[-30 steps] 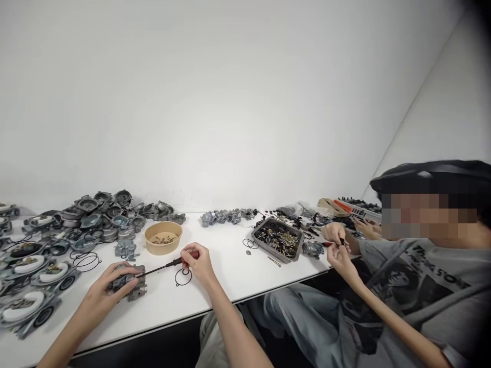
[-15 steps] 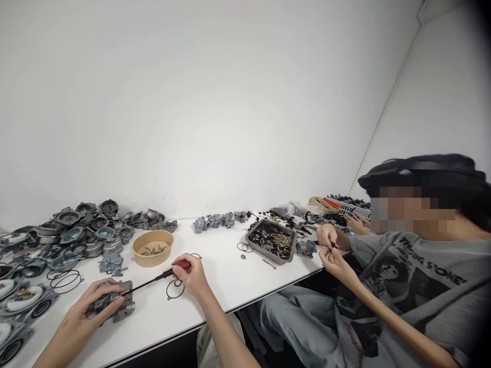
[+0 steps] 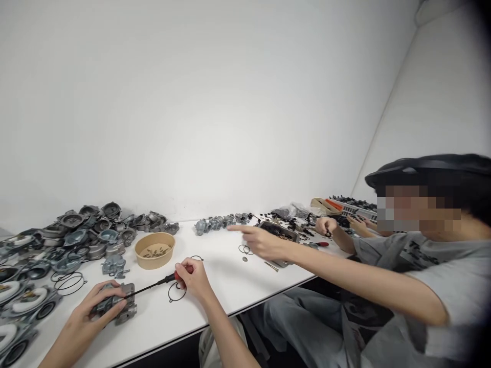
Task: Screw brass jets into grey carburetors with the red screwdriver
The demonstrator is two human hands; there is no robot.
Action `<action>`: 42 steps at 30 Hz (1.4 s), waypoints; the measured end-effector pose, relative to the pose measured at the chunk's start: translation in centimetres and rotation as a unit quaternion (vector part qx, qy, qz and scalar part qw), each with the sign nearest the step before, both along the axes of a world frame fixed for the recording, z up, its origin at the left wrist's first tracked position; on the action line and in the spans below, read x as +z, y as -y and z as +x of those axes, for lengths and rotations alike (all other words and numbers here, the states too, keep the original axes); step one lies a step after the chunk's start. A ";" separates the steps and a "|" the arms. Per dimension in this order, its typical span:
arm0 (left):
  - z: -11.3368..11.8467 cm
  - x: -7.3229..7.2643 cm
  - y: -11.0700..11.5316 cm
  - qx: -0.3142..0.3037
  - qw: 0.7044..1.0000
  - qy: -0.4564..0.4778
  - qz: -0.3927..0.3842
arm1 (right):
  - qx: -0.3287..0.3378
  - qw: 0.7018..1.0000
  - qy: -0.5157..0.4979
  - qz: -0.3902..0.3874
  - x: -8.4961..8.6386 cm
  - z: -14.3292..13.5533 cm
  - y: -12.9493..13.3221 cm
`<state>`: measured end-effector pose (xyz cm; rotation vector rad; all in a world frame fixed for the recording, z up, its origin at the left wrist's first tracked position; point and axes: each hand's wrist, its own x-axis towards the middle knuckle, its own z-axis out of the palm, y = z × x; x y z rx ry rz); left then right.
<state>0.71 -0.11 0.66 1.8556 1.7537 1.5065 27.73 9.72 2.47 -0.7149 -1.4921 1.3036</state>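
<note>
At the lower left, my left hand is closed around a grey metal carburetor lying on the white table. My right hand grips the red handle of a screwdriver. Its dark shaft slants down to the left, and the tip meets the carburetor between my left thumb and fingers; the exact contact spot is too small to make out. Beside my right hand lies a thin black ring gasket. A tan paper bowl with small screws in it stands behind the carburetor.
Metal carburetor parts are heaped at the left, with black rings beside them. More carburetors line the wall. At the right, a co-worker's outstretched arm crosses over a metal tray of small parts.
The co-worker has stretched one arm leftward over the tray, with a finger extended. Red-handled pliers now show on the table by that person. My hands keep their hold on the carburetor and screwdriver.
</note>
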 end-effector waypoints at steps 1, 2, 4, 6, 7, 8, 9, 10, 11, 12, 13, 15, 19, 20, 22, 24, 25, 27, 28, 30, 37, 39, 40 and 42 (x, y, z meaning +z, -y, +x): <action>0.1 0.2 0.2 -0.017 1.000 -0.006 -0.013 | 0.001 1.000 -0.001 0.003 0.0 0.0 0.0; 0.2 0.4 0.5 -0.026 0.999 -0.006 -0.021 | 0.004 1.000 -0.002 0.010 0.1 0.0 0.1; 0.4 0.8 0.9 -0.038 0.999 -0.003 -0.034 | 0.009 1.000 -0.008 0.027 0.3 0.1 0.2; 0.6 1.1 1.1 -0.051 0.998 -0.005 -0.043 | 0.014 0.999 -0.015 0.042 0.6 0.4 0.5; 0.7 1.2 1.2 -0.053 0.998 -0.006 -0.046 | 0.018 0.999 -0.018 0.047 0.8 0.6 0.6; 0.7 1.4 1.3 -0.057 0.997 -0.008 -0.049 | 0.022 0.998 -0.022 0.052 1.0 0.8 0.8; 0.8 1.5 1.4 -0.058 0.997 -0.009 -0.050 | 0.028 0.998 -0.026 0.057 1.1 0.9 0.9; 0.9 1.6 1.5 -0.059 0.997 -0.008 -0.049 | 0.034 0.997 -0.032 0.062 1.3 1.1 1.0; 1.0 1.7 1.5 -0.061 0.997 -0.007 -0.049 | 0.042 0.996 -0.037 0.065 1.4 1.1 1.1; 1.1 1.9 1.6 -0.064 0.997 -0.004 -0.049 | 0.048 0.996 -0.040 0.063 1.4 1.1 1.2; 1.1 2.0 1.7 -0.067 0.997 -0.001 -0.050 | 0.051 0.996 -0.039 0.056 1.5 1.0 1.2; 1.4 2.2 1.9 -0.073 0.996 0.005 -0.053 | 0.045 0.998 -0.021 0.033 1.5 0.7 1.3; 1.6 2.5 2.3 -0.076 0.995 0.022 -0.059 | 0.020 0.999 0.004 0.040 1.3 0.5 1.3; 1.7 2.6 2.3 -0.077 0.995 0.026 -0.058 | 0.023 0.998 0.000 0.053 1.2 0.7 1.2; 1.7 2.5 2.3 -0.079 0.995 0.035 -0.053 | 0.036 0.997 -0.004 0.075 1.1 1.0 1.1; 1.6 2.4 2.3 -0.083 0.994 0.045 -0.049 | 0.055 0.995 -0.011 0.081 0.9 1.3 1.0; 1.6 2.4 2.3 -0.085 0.994 0.048 -0.047 | 0.066 0.995 -0.016 0.078 0.8 1.3 0.9; 1.6 2.3 2.3 -0.086 0.994 0.053 -0.041 | 0.075 0.995 -0.025 0.067 0.8 1.3 1.0; 1.6 2.3 2.3 -0.086 0.994 0.054 -0.038 | 0.071 0.995 -0.027 0.063 0.9 1.2 1.1; 1.7 2.3 2.3 -0.086 0.994 0.059 -0.030 | 0.049 0.997 -0.018 0.058 1.1 0.8 1.3; 1.9 2.6 2.6 -0.084 0.994 0.068 -0.020 | -0.045 0.997 0.063 0.018 1.2 0.3 1.5; 2.0 2.6 2.7 -0.082 0.994 0.075 -0.015 | -0.021 0.998 0.053 0.039 1.0 0.5 1.4; 2.0 2.6 2.7 -0.081 0.994 0.078 -0.014 | 0.001 0.998 0.039 0.052 0.9 0.6 1.4; 2.0 2.4 2.7 -0.081 0.993 0.084 -0.013 | 0.041 0.997 0.011 0.072 0.9 0.8 1.4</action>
